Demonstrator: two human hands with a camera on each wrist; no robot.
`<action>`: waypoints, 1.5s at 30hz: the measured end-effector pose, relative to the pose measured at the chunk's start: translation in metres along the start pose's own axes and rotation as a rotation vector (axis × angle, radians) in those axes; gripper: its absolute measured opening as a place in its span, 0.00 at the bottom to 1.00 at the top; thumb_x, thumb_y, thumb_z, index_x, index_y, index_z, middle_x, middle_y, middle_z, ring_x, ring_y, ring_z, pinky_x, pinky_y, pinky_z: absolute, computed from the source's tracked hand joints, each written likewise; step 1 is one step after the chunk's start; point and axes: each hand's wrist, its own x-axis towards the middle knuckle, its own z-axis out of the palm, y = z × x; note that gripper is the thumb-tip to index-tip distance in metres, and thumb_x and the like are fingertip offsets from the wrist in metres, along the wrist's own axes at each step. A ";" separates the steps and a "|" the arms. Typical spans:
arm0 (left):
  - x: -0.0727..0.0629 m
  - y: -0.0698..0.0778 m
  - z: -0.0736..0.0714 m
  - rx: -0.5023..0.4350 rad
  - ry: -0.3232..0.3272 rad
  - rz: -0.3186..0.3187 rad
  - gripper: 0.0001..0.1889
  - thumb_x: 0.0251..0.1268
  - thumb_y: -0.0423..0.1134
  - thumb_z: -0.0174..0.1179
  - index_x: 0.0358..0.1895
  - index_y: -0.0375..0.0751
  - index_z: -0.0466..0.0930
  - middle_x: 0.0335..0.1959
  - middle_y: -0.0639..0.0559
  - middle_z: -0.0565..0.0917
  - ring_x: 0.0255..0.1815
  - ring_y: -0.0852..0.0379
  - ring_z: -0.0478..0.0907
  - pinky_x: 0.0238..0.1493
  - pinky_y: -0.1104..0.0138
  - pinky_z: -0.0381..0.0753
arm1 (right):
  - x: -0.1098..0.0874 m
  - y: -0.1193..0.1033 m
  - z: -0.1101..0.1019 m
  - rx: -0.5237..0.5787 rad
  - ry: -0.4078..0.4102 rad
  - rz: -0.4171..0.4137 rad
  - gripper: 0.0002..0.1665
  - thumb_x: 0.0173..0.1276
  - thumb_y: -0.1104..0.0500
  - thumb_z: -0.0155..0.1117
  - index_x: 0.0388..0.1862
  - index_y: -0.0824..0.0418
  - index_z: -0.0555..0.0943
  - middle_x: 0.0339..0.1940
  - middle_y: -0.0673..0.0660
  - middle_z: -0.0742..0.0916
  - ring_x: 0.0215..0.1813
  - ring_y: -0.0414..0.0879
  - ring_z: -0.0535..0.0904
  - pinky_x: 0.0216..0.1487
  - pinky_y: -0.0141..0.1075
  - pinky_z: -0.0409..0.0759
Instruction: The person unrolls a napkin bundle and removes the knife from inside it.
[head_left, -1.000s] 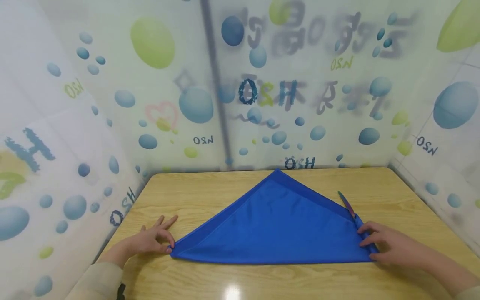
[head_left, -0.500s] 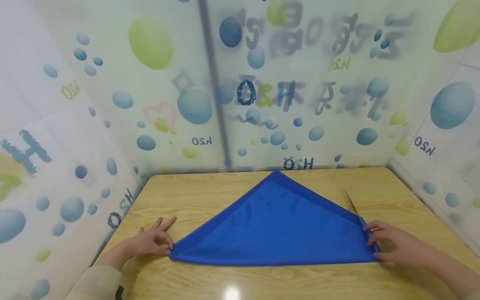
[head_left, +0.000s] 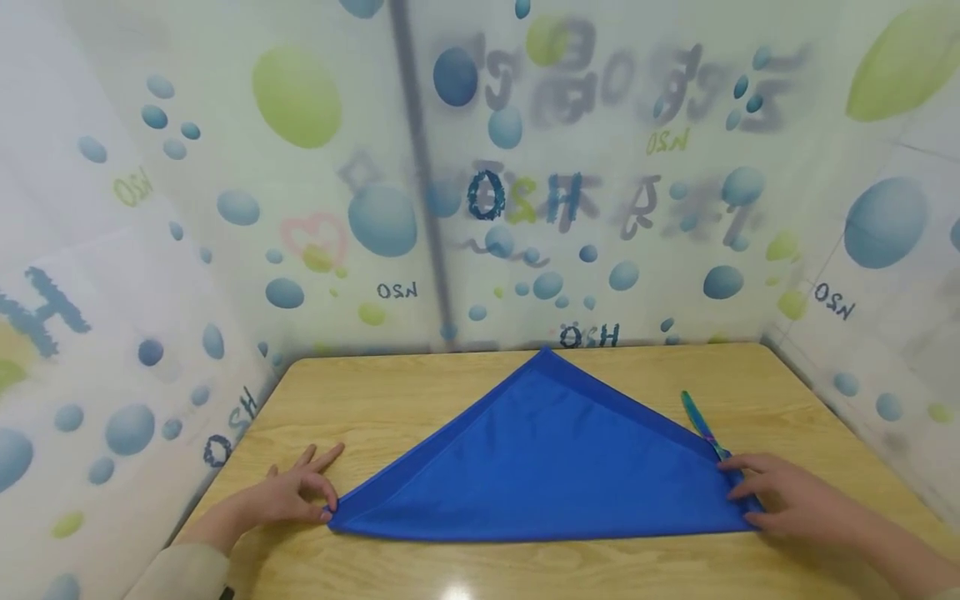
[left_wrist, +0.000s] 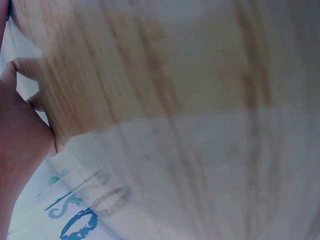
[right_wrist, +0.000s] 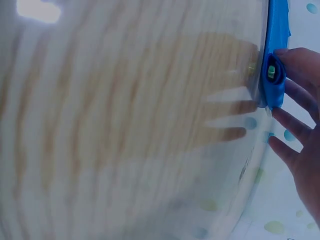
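A blue cloth [head_left: 547, 467], folded to a triangle, lies on the table with its peak at the far edge. My left hand [head_left: 281, 493] pinches its left corner between thumb and index finger, the other fingers spread. At the right end the cloth is rolled around a knife, whose shiny, iridescent blade [head_left: 697, 418] sticks out toward the back. My right hand [head_left: 806, 504] holds this roll, fingertips on top and thumb at the near end. In the right wrist view, a shiny end shows inside the rolled cloth [right_wrist: 275, 90]. The rest of the handle is hidden.
The light wooden table [head_left: 390, 392] has rounded far corners. Walls with blue and green bubble prints [head_left: 382, 221] stand behind it and on both sides. A lamp's glare [head_left: 456, 590] falls near the front.
The rolled end and my right hand have shifted slightly right, and the knife blade has turned from one face through edge-on to a broad face. My left hand keeps its pinch. The view tilts slightly.
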 end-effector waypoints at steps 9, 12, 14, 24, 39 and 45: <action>0.002 -0.001 0.002 -0.033 -0.013 0.005 0.06 0.56 0.42 0.70 0.29 0.59 0.82 0.75 0.27 0.45 0.68 0.18 0.21 0.43 0.24 0.12 | -0.008 0.004 -0.001 0.063 -0.014 0.059 0.12 0.56 0.49 0.76 0.39 0.37 0.84 0.53 0.50 0.82 0.55 0.40 0.74 0.47 0.28 0.77; 0.001 0.000 0.002 -0.043 -0.015 0.004 0.05 0.56 0.42 0.70 0.29 0.58 0.82 0.75 0.27 0.45 0.68 0.18 0.20 0.43 0.24 0.12 | -0.008 0.004 -0.001 0.086 -0.034 0.076 0.11 0.57 0.47 0.74 0.39 0.36 0.83 0.54 0.51 0.81 0.56 0.39 0.74 0.47 0.28 0.77; 0.001 0.000 0.002 -0.041 -0.012 0.005 0.05 0.56 0.42 0.70 0.29 0.58 0.82 0.75 0.27 0.45 0.68 0.18 0.21 0.43 0.24 0.12 | -0.007 0.003 -0.002 0.084 -0.048 0.086 0.11 0.58 0.47 0.74 0.39 0.37 0.83 0.54 0.51 0.81 0.56 0.42 0.75 0.48 0.29 0.77; 0.000 -0.003 0.000 -0.060 -0.017 -0.001 0.06 0.56 0.44 0.70 0.32 0.49 0.83 0.76 0.28 0.44 0.69 0.20 0.20 0.44 0.24 0.11 | -0.007 0.007 -0.001 0.129 -0.025 0.031 0.11 0.58 0.53 0.74 0.41 0.42 0.86 0.52 0.47 0.83 0.55 0.36 0.74 0.47 0.26 0.75; 0.002 -0.005 -0.001 -0.053 -0.021 -0.018 0.06 0.56 0.44 0.70 0.33 0.49 0.84 0.77 0.31 0.44 0.70 0.21 0.20 0.46 0.25 0.11 | -0.005 0.009 -0.003 0.163 0.030 -0.031 0.20 0.53 0.63 0.76 0.35 0.38 0.79 0.48 0.47 0.80 0.51 0.37 0.74 0.45 0.25 0.73; 0.002 -0.005 -0.001 -0.052 -0.022 -0.018 0.07 0.56 0.45 0.70 0.32 0.49 0.83 0.76 0.30 0.44 0.69 0.21 0.20 0.46 0.25 0.11 | -0.007 0.010 -0.006 0.185 0.012 0.017 0.21 0.52 0.64 0.75 0.34 0.38 0.78 0.50 0.47 0.80 0.52 0.35 0.74 0.44 0.25 0.73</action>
